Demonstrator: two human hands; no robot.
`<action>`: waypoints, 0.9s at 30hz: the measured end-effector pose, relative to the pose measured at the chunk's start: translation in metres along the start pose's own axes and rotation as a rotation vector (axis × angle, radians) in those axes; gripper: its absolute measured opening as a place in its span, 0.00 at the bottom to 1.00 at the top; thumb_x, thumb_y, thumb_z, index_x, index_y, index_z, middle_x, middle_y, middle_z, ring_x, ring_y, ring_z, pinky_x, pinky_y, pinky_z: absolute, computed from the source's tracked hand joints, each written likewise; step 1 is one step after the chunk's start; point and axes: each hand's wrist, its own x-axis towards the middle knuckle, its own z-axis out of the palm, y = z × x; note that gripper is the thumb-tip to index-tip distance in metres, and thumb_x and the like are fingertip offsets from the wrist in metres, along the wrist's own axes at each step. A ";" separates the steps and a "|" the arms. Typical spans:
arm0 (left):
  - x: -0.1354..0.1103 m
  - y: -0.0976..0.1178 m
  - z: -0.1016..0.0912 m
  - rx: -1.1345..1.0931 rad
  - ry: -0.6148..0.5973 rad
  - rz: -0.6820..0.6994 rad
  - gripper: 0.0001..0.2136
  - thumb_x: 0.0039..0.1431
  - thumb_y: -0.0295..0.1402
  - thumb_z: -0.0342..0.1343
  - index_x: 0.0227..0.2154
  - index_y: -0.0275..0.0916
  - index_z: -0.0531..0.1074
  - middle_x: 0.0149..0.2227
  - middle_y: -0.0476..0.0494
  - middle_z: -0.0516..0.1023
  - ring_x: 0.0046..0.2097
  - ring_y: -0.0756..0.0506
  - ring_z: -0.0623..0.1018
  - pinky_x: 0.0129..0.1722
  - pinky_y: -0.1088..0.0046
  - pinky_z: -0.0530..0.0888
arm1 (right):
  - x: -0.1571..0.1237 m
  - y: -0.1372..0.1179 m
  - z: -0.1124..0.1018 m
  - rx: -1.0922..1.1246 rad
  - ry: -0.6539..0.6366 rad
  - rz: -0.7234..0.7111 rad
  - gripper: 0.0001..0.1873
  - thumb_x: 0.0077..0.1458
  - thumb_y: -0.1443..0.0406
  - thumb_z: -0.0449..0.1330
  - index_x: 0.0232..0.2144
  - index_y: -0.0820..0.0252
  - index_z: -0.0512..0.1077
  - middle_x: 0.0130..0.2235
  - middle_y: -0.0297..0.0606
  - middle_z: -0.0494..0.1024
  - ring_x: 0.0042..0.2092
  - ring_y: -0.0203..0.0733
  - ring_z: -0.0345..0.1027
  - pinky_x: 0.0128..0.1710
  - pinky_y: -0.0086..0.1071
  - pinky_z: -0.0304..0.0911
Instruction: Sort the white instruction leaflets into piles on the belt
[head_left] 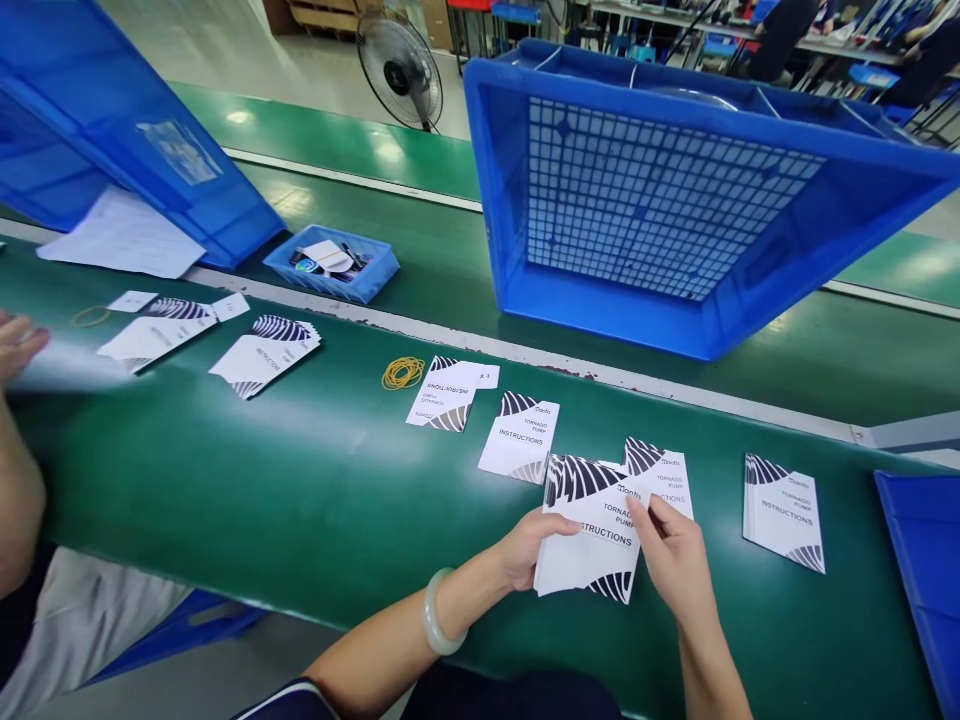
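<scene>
A stack of instruction booklets (577, 565) with zebra-like stripes is gripped along its left side by my left hand (531, 548), the thumb lying on the top cover. My right hand (673, 545) pinches the upper right edge of that stack between thumb and fingers. Just behind it lies another booklet pile (670, 468), partly hidden by the held stack and my right hand. Further left on the bench sit a booklet (517, 437) and a booklet pile (444, 393) with a small slip under it. To the right stands one more booklet pile (784, 510).
Yellow rubber bands (403, 373) lie left of the booklets. Large blue crates (600, 315) lean beyond the green bench (300, 500), near a small blue basket (367, 285). At far left, another person's hand (19, 345) is near more booklets (266, 355).
</scene>
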 end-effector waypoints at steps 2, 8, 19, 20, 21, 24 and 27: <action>0.000 0.001 -0.003 -0.004 0.000 -0.005 0.18 0.45 0.28 0.55 0.40 0.25 0.73 0.38 0.32 0.78 0.37 0.40 0.77 0.38 0.64 0.71 | -0.001 -0.002 -0.009 0.021 0.031 0.016 0.23 0.53 0.53 0.57 0.17 0.58 0.53 0.19 0.28 0.53 0.22 0.32 0.48 0.19 0.26 0.46; -0.002 0.010 -0.005 -0.058 -0.089 0.047 0.23 0.48 0.32 0.51 0.47 0.25 0.68 0.45 0.30 0.75 0.43 0.38 0.76 0.41 0.64 0.70 | 0.022 0.013 -0.049 0.345 0.199 0.218 0.19 0.46 0.52 0.63 0.36 0.58 0.71 0.30 0.38 0.75 0.27 0.43 0.67 0.22 0.32 0.62; -0.001 0.008 0.002 -0.003 -0.168 0.052 0.25 0.52 0.33 0.50 0.52 0.24 0.63 0.48 0.28 0.73 0.50 0.34 0.72 0.48 0.58 0.65 | 0.017 0.023 -0.005 -0.024 0.064 -0.019 0.18 0.55 0.51 0.52 0.38 0.58 0.70 0.39 0.41 0.74 0.38 0.45 0.67 0.34 0.34 0.62; 0.000 0.005 0.002 0.001 -0.123 0.041 0.23 0.51 0.31 0.51 0.50 0.25 0.66 0.46 0.29 0.74 0.48 0.36 0.73 0.48 0.60 0.66 | 0.011 0.018 0.002 0.007 -0.015 -0.015 0.16 0.55 0.52 0.52 0.34 0.58 0.69 0.34 0.38 0.73 0.34 0.43 0.66 0.31 0.32 0.61; 0.000 0.003 0.001 0.004 -0.079 0.032 0.21 0.50 0.30 0.52 0.47 0.25 0.69 0.44 0.31 0.76 0.45 0.37 0.75 0.47 0.61 0.67 | 0.006 0.014 0.007 0.023 -0.050 -0.008 0.15 0.55 0.52 0.54 0.30 0.58 0.68 0.30 0.35 0.71 0.31 0.40 0.64 0.29 0.30 0.60; 0.001 -0.002 -0.001 0.007 -0.019 0.021 0.17 0.48 0.28 0.54 0.42 0.26 0.72 0.40 0.34 0.78 0.41 0.40 0.76 0.43 0.64 0.69 | -0.001 0.006 0.012 0.057 -0.018 0.019 0.18 0.54 0.53 0.56 0.21 0.57 0.60 0.21 0.29 0.63 0.25 0.36 0.59 0.25 0.28 0.55; 0.000 -0.002 -0.004 0.003 -0.018 -0.011 0.18 0.48 0.30 0.54 0.42 0.25 0.72 0.39 0.33 0.78 0.40 0.40 0.76 0.41 0.65 0.69 | -0.002 0.003 -0.002 0.097 0.015 0.027 0.20 0.53 0.53 0.57 0.19 0.58 0.59 0.20 0.29 0.63 0.24 0.35 0.58 0.23 0.27 0.54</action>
